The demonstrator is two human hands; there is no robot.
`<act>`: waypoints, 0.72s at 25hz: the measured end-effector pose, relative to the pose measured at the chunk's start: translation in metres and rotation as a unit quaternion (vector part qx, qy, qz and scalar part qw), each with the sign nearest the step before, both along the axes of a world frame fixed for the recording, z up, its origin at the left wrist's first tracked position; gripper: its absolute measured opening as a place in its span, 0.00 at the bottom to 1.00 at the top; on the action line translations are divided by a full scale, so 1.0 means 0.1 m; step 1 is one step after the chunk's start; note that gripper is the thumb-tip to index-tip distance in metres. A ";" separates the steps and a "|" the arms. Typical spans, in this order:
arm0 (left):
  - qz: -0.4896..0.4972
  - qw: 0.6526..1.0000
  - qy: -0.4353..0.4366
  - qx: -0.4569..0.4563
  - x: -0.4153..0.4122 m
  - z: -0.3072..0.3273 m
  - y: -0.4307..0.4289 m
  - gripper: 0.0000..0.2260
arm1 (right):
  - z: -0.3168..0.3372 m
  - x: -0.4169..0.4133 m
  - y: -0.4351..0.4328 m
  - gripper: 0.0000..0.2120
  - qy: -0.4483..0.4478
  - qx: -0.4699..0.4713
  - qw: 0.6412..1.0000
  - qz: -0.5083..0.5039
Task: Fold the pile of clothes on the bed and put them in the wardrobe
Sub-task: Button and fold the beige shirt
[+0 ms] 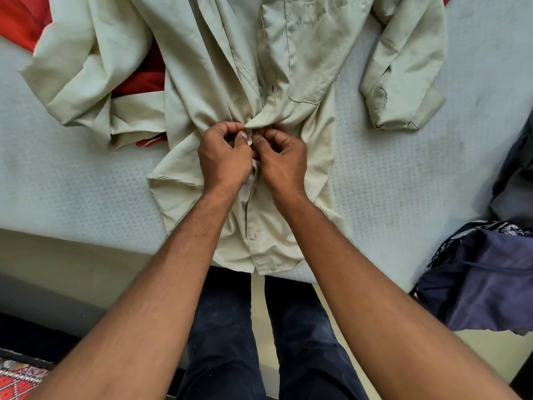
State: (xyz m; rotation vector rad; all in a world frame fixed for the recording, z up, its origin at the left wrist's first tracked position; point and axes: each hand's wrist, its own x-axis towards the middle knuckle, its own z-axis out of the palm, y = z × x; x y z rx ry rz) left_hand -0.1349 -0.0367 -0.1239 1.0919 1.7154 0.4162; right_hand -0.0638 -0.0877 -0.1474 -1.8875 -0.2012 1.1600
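item: pale green long-sleeved shirt (302,67), laid front-up on the bed (403,183), with the hem at the near edge and the collar end far, out of frame. the left sleeve (86,76) is crumpled at the far left; the right sleeve (403,82) is bent back on itself at the right. one button (253,235) near the hem is seen fastened; the placket beyond the hands looks unfastened.

hands: left hand (223,157) and right hand (281,161) are held together at the shirt's mid-front, touching. each has its fingers curled, pinching the front edges. a button is judged to be in fastening there, though it is hidden by the fingers.

other garments: a red garment (23,21) lies partly under the shirt at the far left. a dark blue garment (490,290) is heaped at the near right, by the bed's edge. neither is seen folded.

progress: judged early. no fold has been made in the shirt, and buttoning is only part done. left to do: the remaining buttons, folding of this shirt and of the other pieces, and carrying to the wardrobe, which is not in view.
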 end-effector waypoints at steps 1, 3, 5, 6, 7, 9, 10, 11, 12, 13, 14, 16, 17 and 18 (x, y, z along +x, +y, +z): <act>0.008 1.000 0.000 0.002 0.00 0.00 -0.01 0.05 | 0.00 0.00 0.00 0.06 -0.003 -0.001 1.000 0.004; 0.028 1.000 -0.008 0.007 0.02 0.01 -0.03 0.05 | -0.01 0.00 0.01 0.07 -0.001 -0.001 1.000 0.008; 0.047 0.999 -0.020 0.013 0.04 0.02 -0.04 0.05 | -0.02 0.00 0.02 0.07 -0.004 -0.002 1.000 0.006; 0.054 0.998 -0.024 0.013 0.04 0.02 -0.05 0.05 | -0.01 0.00 0.03 0.06 -0.006 -0.003 1.000 0.004; 0.060 0.998 -0.028 0.010 0.04 0.02 -0.05 0.05 | -0.01 0.00 0.04 0.05 -0.004 -0.004 1.000 0.001; 0.077 0.996 -0.042 -0.004 0.02 0.00 -0.04 0.07 | 0.01 0.01 0.04 0.04 0.010 -0.002 1.000 -0.005; 0.087 0.995 -0.055 -0.010 0.01 -0.02 -0.03 0.08 | 0.01 0.01 0.04 0.03 0.015 -0.001 1.000 -0.009; 0.095 0.993 -0.070 -0.013 0.01 -0.03 -0.03 0.09 | 0.03 0.01 0.04 0.03 0.020 0.000 1.000 -0.013; 0.100 0.991 -0.086 -0.015 0.00 -0.03 -0.04 0.11 | 0.05 0.01 0.04 0.03 0.025 0.005 0.999 -0.018; 0.103 0.989 -0.103 -0.016 0.01 -0.03 -0.04 0.12 | 0.07 0.01 0.04 0.02 0.028 0.013 0.999 -0.026; 0.102 0.988 -0.116 -0.017 0.02 -0.03 -0.04 0.13 | 0.09 0.02 0.04 0.03 0.028 0.021 0.999 -0.034; 0.095 0.986 -0.138 -0.022 0.06 -0.03 -0.06 0.14 | 0.13 0.03 0.01 0.05 0.023 0.028 0.998 -0.050; 0.089 0.985 -0.147 -0.028 0.07 -0.02 -0.07 0.15 | 0.14 0.04 -0.01 0.06 0.019 0.028 0.998 -0.058; 0.083 0.984 -0.155 -0.035 0.08 -0.02 -0.06 0.15 | 0.15 0.05 -0.03 0.06 0.017 0.030 0.997 -0.063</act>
